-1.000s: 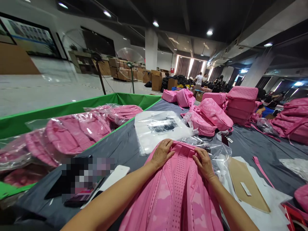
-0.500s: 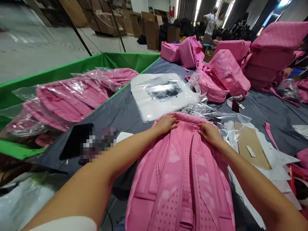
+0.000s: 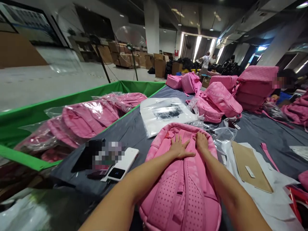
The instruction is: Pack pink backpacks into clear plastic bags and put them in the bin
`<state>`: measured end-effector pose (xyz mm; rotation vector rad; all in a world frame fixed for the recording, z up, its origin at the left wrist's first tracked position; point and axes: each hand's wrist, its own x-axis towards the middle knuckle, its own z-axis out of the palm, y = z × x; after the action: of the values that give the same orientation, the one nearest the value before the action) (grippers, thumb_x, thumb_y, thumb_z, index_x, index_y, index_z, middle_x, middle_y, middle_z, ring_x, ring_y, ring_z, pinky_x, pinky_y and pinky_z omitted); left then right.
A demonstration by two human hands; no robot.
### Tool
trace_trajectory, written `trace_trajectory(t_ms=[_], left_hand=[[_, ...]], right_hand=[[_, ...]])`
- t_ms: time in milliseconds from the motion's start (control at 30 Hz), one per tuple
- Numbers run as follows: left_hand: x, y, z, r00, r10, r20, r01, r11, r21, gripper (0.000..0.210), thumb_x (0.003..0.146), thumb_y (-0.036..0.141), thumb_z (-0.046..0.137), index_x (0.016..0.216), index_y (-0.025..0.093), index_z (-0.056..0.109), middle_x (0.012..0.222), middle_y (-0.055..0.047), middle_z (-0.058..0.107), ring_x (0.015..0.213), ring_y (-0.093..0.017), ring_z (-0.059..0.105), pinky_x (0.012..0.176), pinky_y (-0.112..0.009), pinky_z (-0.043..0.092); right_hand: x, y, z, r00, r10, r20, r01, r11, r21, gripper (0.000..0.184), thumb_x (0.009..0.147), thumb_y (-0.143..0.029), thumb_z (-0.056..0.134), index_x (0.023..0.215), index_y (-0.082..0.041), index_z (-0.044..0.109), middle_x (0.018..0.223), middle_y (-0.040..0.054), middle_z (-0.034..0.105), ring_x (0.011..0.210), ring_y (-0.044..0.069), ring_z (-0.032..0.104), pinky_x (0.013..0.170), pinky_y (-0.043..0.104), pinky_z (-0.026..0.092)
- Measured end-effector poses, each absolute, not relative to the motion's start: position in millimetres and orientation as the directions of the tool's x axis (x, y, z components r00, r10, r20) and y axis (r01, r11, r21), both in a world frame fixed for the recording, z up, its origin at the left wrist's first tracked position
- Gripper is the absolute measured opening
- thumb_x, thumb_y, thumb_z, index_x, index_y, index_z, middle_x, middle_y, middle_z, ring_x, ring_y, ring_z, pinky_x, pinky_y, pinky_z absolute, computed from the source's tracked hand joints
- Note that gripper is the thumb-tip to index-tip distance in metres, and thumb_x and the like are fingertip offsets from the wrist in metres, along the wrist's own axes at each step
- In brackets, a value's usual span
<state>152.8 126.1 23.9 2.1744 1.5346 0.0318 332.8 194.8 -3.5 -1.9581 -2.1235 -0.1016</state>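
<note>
Currently left hand (image 3: 180, 149) spread wide, palm down, on the strapped side of a pink backpack (image 3: 178, 186); right hand (image 3: 201, 141) beside it, fingers bent against the upper panel, fabric grip impossible to tell. Backpack lies beneath both, clock centre, no plastic around it. White packaging (image 3: 152, 120) flat at twelve. Ten o'clock: green bin (image 3: 141, 85) holding plastic-covered backpacks (image 3: 90, 117), apparently finished. One o'clock: bare pink backpacks (image 3: 222, 99), probably left to do. Backpack in hand judged partway, uncovered.
</note>
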Motion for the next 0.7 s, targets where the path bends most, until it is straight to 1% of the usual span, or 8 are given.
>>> trace_trajectory(t_ms=[100,167,233,433,500,600,633,700], left_hand=[[147.5,128.3,13.1,0.358,0.927,-0.114,0.865,-0.283,0.415,0.093,0.084,0.081,0.053,0.160,0.036,0.029,0.172,-0.015,0.010,0.156,-0.044,-0.006,0.120,-0.070,0.005],[143.3,124.6,4.6,0.347,0.938,-0.023,0.845,-0.301,0.442,0.086,0.087,0.076,0.055,0.159,0.036,0.032,0.172,-0.013,0.014,0.157,-0.043,-0.004,0.121,-0.068,0.005],[141.7,119.1,-3.8,0.332,0.943,0.036,0.837,-0.311,0.451,0.081,0.088,0.073,0.055,0.158,0.036,0.036,0.171,-0.013,0.019,0.157,-0.043,0.000,0.122,-0.068,0.006],[152.3,125.5,-28.0,0.338,0.911,0.236,0.833,-0.407,0.374,0.068,0.093,0.068,0.052,0.152,0.034,0.049,0.160,-0.013,0.043,0.155,-0.045,0.015,0.122,-0.069,0.011],[156.1,134.4,-34.6,0.359,0.899,0.252,0.835,-0.430,0.343,0.067,0.093,0.067,0.053,0.150,0.033,0.051,0.157,-0.014,0.047,0.154,-0.047,0.018,0.120,-0.070,0.014],[159.3,142.0,-39.3,0.349,0.892,0.286,0.851,-0.429,0.301,0.064,0.094,0.063,0.055,0.150,0.032,0.051,0.155,-0.013,0.050,0.153,-0.047,0.020,0.119,-0.070,0.017],[159.8,142.0,-39.0,0.342,0.892,0.295,0.857,-0.425,0.293,0.063,0.094,0.061,0.055,0.150,0.032,0.052,0.154,-0.013,0.051,0.153,-0.047,0.020,0.119,-0.070,0.018],[160.0,139.0,-35.6,0.329,0.900,0.286,0.866,-0.408,0.289,0.061,0.096,0.058,0.054,0.150,0.030,0.052,0.154,-0.012,0.052,0.153,-0.046,0.020,0.120,-0.069,0.018]], right_hand=[[328.8,186.8,-2.5,-0.090,0.952,0.293,0.988,0.122,-0.092,0.013,0.098,-0.019,0.052,0.107,-0.018,0.061,0.107,0.0131,0.070,0.103,0.026,0.061,0.086,0.035,0.043],[335.1,189.7,5.6,-0.111,0.930,0.351,0.986,0.148,-0.080,0.021,0.097,-0.021,0.055,0.117,-0.017,0.060,0.122,0.0156,0.066,0.114,0.028,0.057,0.095,0.037,0.041],[345.2,201.8,15.1,-0.074,0.926,0.371,0.991,0.111,-0.080,0.031,0.096,-0.026,0.058,0.126,-0.018,0.056,0.131,0.0168,0.062,0.121,0.030,0.053,0.098,0.039,0.039],[353.7,252.7,13.3,0.052,0.965,0.258,0.995,-0.027,-0.099,0.018,0.092,-0.037,0.069,0.100,-0.022,0.062,0.100,0.0066,0.069,0.094,0.025,0.062,0.078,0.032,0.040],[345.4,256.9,7.8,0.082,0.957,0.278,0.994,-0.056,-0.099,0.020,0.092,-0.036,0.069,0.104,-0.021,0.062,0.103,0.0086,0.069,0.097,0.026,0.061,0.081,0.034,0.041],[332.6,244.9,7.6,0.135,0.934,0.332,0.989,-0.106,-0.102,0.023,0.097,-0.028,0.059,0.116,-0.014,0.062,0.116,0.0192,0.065,0.108,0.032,0.058,0.090,0.042,0.041],[330.3,235.4,9.9,0.133,0.931,0.340,0.989,-0.104,-0.103,0.025,0.098,-0.023,0.054,0.120,-0.013,0.061,0.120,0.0218,0.063,0.111,0.033,0.057,0.092,0.044,0.042],[329.1,206.1,15.8,0.073,0.941,0.330,0.994,-0.043,-0.099,0.033,0.097,-0.013,0.047,0.127,-0.012,0.061,0.126,0.0215,0.062,0.116,0.031,0.057,0.096,0.043,0.043]])
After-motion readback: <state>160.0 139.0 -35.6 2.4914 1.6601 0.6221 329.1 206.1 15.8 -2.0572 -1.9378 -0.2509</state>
